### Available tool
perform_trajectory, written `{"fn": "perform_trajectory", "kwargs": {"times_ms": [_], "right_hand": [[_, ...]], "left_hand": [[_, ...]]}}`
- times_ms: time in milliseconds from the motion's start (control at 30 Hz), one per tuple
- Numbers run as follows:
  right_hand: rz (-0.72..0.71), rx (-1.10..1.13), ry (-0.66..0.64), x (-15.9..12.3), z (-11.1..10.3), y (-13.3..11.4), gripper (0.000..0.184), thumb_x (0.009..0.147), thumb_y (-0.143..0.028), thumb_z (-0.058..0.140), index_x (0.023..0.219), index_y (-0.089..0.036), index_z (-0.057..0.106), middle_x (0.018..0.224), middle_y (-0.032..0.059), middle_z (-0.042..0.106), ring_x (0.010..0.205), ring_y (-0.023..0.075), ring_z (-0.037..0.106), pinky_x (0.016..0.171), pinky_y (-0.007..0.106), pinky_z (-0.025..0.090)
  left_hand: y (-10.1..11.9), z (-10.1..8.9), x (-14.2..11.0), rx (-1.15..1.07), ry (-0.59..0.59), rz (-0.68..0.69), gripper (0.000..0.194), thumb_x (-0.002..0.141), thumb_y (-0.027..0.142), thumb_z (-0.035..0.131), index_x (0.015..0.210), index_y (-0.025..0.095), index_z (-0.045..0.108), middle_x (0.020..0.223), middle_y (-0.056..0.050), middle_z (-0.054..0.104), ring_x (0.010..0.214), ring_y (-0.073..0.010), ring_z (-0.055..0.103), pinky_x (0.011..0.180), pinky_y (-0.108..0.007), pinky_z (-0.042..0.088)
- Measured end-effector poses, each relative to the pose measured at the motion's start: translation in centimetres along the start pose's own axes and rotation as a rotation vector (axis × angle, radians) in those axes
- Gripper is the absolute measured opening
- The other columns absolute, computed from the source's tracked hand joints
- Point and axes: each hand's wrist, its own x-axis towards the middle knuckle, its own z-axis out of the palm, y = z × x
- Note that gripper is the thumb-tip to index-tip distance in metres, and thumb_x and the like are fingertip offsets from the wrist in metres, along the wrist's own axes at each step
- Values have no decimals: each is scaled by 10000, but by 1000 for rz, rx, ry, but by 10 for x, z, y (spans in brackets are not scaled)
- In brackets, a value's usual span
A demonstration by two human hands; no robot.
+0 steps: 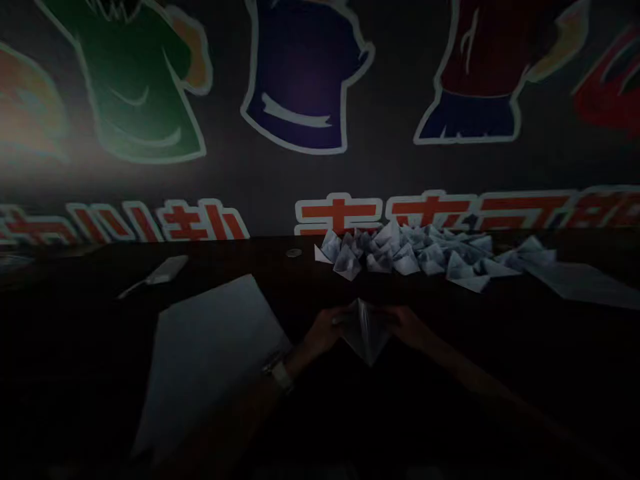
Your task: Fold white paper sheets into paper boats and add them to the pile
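Note:
The picture is very dark. My left hand [326, 331] and my right hand [407, 328] both grip a folded piece of white paper [367, 329] between them, above a dark table [450, 373]. The paper comes to a point at the bottom. A watch [281, 375] sits on my left wrist. Each hand's fingers are closed on a side of the paper.
A pile of several folded paper shapes [415, 253] lies at the table's far edge. A stack of flat white sheets [205, 353] lies to the left, another sheet [585, 283] at the right. A knife-like tool [157, 275] and a small round object [294, 253] lie far left. A painted wall stands behind.

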Motion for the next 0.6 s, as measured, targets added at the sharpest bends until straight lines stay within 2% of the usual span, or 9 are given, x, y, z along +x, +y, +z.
{"fn": "perform_trajectory", "kwargs": {"times_ms": [133,333,467,600], "right_hand": [[-61,27,100,0,2,2,385,700,-217,541,1070,-156,629,1093,91,651,1026,280,582,918,436,418],[-53,38,123,2,3,7,383,713,-191,543,1089,-193,621,1126,69,634,1071,271,552,962,450,373],[-94,114,104,3,4,9,438,732,-216,545,1168,-189,554,1158,77,608,1053,246,562,928,413,413],[-103,158,153,3,4,10,519,729,-233,571,1238,-180,481,1185,98,582,1046,241,564,895,395,436]], "left_hand": [[-3,3,3,12,76,-5,453,657,60,476,1085,131,609,1074,-56,653,968,-205,596,874,-308,443],[-8,4,4,9,127,48,464,665,44,475,1101,147,594,1115,-65,630,1016,-208,576,912,-334,422],[-5,3,5,-8,141,75,477,669,46,472,1118,167,582,1142,-52,616,1050,-210,557,952,-356,395],[-3,2,6,-46,159,129,526,671,58,483,1184,164,531,1221,-68,564,1120,-216,512,994,-376,354]]}}
